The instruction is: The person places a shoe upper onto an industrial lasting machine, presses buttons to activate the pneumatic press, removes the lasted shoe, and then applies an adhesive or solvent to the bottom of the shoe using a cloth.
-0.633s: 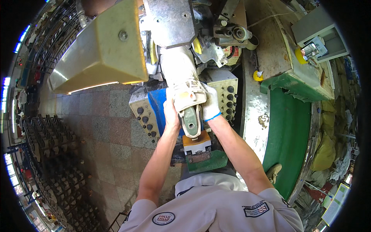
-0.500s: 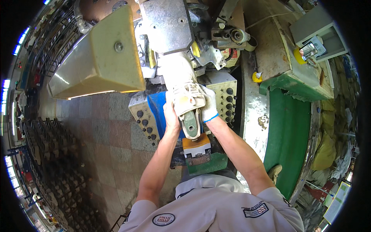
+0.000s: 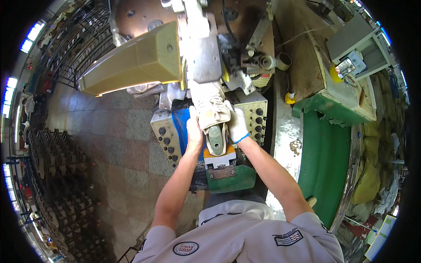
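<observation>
A white lace-up shoe upper (image 3: 212, 105) sits on a green last (image 3: 215, 139), its heel end toward me. My bare left hand (image 3: 194, 130) grips the upper's left side, and my right hand (image 3: 237, 123), in a white glove with a blue cuff edge, is closed on its right side. At the far end the toe runs under a grey metal plate (image 3: 204, 61) of the machine, which hides it. An orange pad on a bracket (image 3: 219, 158) lies just below the last's heel.
Knobbed control panels (image 3: 165, 139) flank the shoe, with blue sheeting (image 3: 182, 125) on the left one. A beige lamp housing (image 3: 136, 63) juts out leftward. Racks of shoe parts (image 3: 61, 171) stand at left. A green conveyor belt (image 3: 324, 166) runs along the right, near a grey shelf box (image 3: 357, 41).
The metal plate has come down over the shoe's toe. The lamp housing looks smaller and farther from me. Both hands stay on the upper, and the view has shifted slightly.
</observation>
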Motion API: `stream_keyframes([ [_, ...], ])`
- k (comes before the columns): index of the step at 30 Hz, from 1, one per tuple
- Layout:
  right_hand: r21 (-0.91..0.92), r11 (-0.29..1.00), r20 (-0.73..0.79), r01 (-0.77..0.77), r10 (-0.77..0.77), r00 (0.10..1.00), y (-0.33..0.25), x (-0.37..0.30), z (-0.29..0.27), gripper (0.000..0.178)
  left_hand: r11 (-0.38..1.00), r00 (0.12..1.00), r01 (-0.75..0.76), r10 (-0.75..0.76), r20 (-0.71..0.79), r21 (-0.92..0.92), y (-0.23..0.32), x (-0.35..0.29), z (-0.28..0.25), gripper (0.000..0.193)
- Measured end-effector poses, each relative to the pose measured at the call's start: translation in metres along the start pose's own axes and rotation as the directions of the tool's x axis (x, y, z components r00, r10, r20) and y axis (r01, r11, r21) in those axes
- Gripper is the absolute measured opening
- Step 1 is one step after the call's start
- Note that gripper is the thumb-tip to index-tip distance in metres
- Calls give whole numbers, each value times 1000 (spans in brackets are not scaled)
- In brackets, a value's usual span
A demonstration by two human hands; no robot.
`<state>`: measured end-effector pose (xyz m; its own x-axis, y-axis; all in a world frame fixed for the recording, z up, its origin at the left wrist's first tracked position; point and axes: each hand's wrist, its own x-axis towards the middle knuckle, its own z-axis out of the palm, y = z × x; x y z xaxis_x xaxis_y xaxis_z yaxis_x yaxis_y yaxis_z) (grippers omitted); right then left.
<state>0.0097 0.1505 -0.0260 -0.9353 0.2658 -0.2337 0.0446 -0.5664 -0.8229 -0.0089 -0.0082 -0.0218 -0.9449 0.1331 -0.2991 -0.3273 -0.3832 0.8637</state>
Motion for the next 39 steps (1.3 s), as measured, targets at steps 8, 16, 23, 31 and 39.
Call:
stream_keyframes([
  [8, -491, 870, 33, 46, -35, 999, -54, -131, -74, 73, 873, 942, -218, 305, -138, 437, 40, -89, 12, 55],
  [16, -825, 319, 429, 466, -184, 884, -42, -181, -89, 69, 410, 823, -125, 552, -136, 903, 34, -113, 94, 70],
  [23, -769, 328, 475, 549, -282, 834, -40, -180, -95, 64, 516, 854, -139, 495, -162, 845, 35, -113, 91, 74],
  [31, -736, 375, 474, 563, -309, 825, -40, -184, -99, 62, 532, 855, -8, 443, -270, 846, 43, -121, 106, 75],
  [39, -762, 336, 461, 554, -319, 828, -35, -185, -97, 60, 390, 872, 116, 401, -282, 913, 48, -128, 109, 84],
])
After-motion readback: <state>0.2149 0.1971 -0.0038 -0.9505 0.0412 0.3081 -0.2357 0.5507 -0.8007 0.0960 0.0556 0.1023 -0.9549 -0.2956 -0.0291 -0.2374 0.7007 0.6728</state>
